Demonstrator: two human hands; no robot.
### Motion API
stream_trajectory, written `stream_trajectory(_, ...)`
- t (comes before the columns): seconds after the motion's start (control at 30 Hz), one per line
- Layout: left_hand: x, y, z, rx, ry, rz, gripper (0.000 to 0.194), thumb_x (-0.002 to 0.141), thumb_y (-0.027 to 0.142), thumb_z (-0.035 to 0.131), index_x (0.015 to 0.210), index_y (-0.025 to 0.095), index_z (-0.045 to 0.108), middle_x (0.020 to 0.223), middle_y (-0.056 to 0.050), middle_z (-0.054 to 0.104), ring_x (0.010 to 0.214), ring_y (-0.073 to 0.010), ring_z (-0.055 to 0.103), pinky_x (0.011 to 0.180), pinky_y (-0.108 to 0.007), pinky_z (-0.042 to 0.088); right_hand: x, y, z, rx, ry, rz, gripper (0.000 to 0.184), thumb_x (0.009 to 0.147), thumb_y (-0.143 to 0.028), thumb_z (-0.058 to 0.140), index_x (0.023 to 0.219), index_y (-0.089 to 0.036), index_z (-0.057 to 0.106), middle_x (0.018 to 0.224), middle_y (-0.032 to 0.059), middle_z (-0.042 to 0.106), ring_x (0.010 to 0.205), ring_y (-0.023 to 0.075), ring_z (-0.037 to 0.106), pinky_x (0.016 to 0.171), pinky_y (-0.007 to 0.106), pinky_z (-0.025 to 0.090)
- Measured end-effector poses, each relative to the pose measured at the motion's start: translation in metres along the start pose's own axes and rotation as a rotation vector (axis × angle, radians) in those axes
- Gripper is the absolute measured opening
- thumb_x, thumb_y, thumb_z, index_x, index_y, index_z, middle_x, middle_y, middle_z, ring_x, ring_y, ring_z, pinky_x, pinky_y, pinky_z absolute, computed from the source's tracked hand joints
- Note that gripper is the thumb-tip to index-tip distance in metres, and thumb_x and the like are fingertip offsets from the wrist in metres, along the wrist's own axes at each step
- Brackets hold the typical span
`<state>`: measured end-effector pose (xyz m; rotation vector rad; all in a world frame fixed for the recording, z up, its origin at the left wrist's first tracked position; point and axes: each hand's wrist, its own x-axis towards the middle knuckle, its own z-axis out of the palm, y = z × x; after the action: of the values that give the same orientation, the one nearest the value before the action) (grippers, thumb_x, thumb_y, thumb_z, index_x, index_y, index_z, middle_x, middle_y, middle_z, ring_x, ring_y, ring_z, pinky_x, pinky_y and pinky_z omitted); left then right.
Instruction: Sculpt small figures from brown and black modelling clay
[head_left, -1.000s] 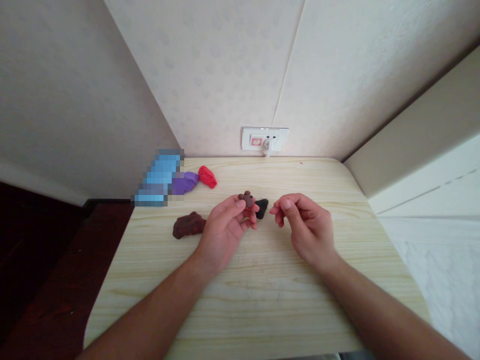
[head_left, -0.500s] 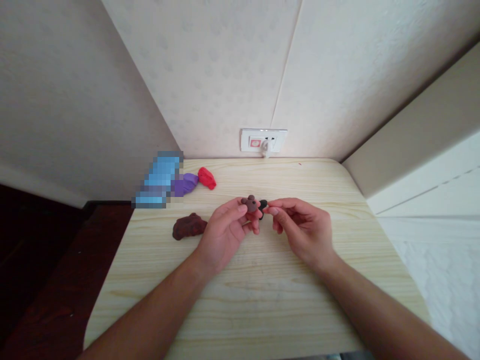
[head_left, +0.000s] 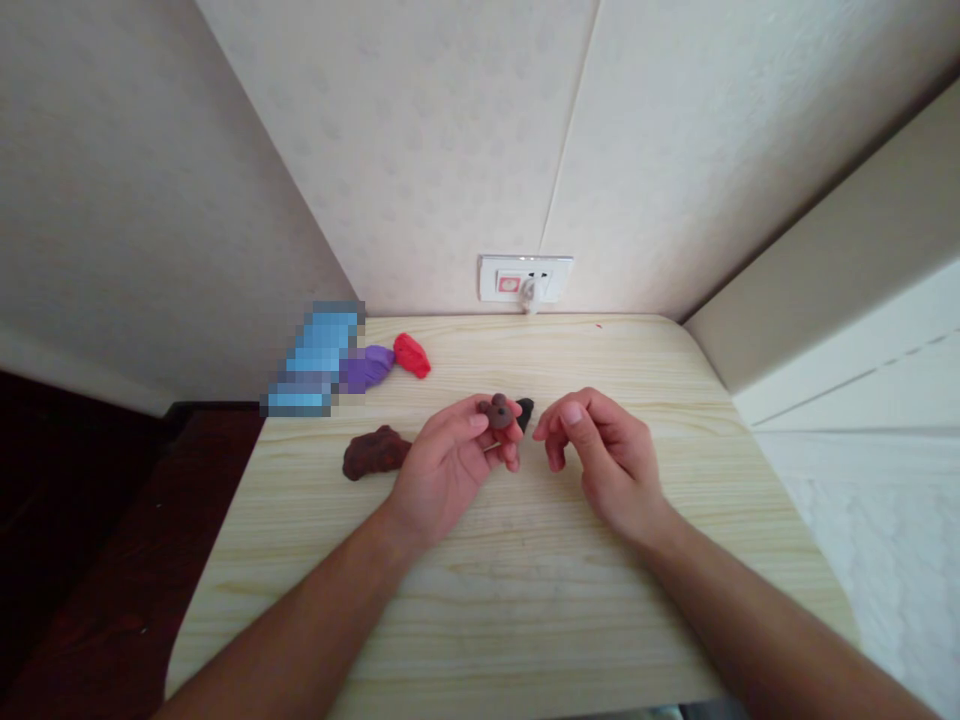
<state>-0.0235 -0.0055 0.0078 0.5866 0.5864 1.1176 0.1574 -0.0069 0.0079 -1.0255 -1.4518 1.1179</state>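
Note:
My left hand (head_left: 450,450) is closed on a small brown clay animal head (head_left: 498,412), pinched between thumb and fingers. The head has rounded ears and a dark dot on its front. Just beyond my left fingertips lies a lump of black clay (head_left: 526,412), partly hidden by them. To the right of it, my right hand (head_left: 607,450) is raised over the table with curled fingers and the thumb laid against the index finger. Whatever may be between them is too small or hidden to see. A larger dark brown clay lump (head_left: 373,453) rests left of my left hand, partly covered by it.
Purple clay (head_left: 369,369) and red clay (head_left: 412,356) lie at the back left of the wood-grain table (head_left: 510,620), beside a blurred blue object (head_left: 319,355). Behind the table is a wall with a socket (head_left: 525,279) and a plug in it.
My right hand has drawn back from the black clay and its thumb has shifted onto the side of the index finger. My left hand still holds the clay head, slightly turned.

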Motion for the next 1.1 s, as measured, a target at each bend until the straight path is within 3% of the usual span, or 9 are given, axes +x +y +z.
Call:
stream_trajectory(0.07,0.0,0.0,0.0,-0.003,0.006,0.005,0.021,0.082,0.024,0.064,0.093,0.009,0.075,0.081,-0.009,0.068,0.072,-0.0176,0.061,0.068,-0.03,0.049,0.0,0.002,0.002,0.043,-0.004,0.018,0.017,0.097,-0.036,0.068,0.09,-0.021,0.064,0.066,-0.0023,0.061,0.055,0.0105,0.054,0.052,0.024,0.042)
stream_trajectory(0.23,0.001,-0.001,0.001,-0.024,0.029,0.033,0.019,0.083,0.024,0.065,0.091,0.011,0.075,0.08,-0.008,0.068,0.072,-0.0171,0.061,0.068,-0.029,0.049,0.001,0.007,0.004,0.011,0.007,-0.009,0.021,0.081,-0.025,0.085,0.09,-0.021,0.066,0.066,-0.004,0.061,0.053,0.0091,0.052,0.049,0.022,0.041)
stream_trajectory(0.6,0.002,0.002,0.003,-0.021,0.076,0.026,0.017,0.08,0.026,0.07,0.088,0.011,0.073,0.078,-0.007,0.069,0.071,-0.0162,0.062,0.066,-0.027,0.051,0.002,0.004,0.004,-0.036,0.004,-0.055,0.014,0.083,-0.025,0.082,0.088,-0.02,0.069,0.077,0.0009,0.068,0.056,0.0101,0.057,0.05,0.024,0.044)
stream_trajectory(0.77,0.002,0.0,0.002,-0.016,0.081,0.032,0.016,0.08,0.022,0.073,0.091,0.011,0.074,0.085,-0.009,0.076,0.072,-0.0149,0.066,0.068,-0.026,0.054,0.002,-0.002,0.003,-0.06,-0.044,-0.117,0.01,0.089,-0.024,0.075,0.083,-0.019,0.069,0.073,0.0008,0.067,0.057,0.0098,0.055,0.051,0.023,0.045)
stream_trajectory(0.9,0.002,-0.001,0.001,-0.011,0.079,0.034,0.017,0.079,0.017,0.076,0.095,0.01,0.075,0.089,-0.011,0.079,0.068,-0.0136,0.068,0.067,-0.025,0.056,0.001,-0.004,0.0,-0.16,-0.053,-0.175,0.019,0.097,-0.024,0.065,0.08,-0.018,0.069,0.068,0.0001,0.063,0.058,0.0094,0.053,0.054,0.023,0.043)
stream_trajectory(1.1,0.003,0.0,0.003,-0.016,0.107,0.048,0.023,0.076,0.017,0.08,0.097,0.008,0.074,0.084,-0.009,0.079,0.064,-0.0111,0.067,0.063,-0.021,0.055,0.001,-0.004,0.001,-0.196,-0.062,-0.173,0.02,0.098,-0.025,0.064,0.081,-0.017,0.068,0.069,0.0008,0.063,0.059,0.0098,0.053,0.056,0.024,0.043)
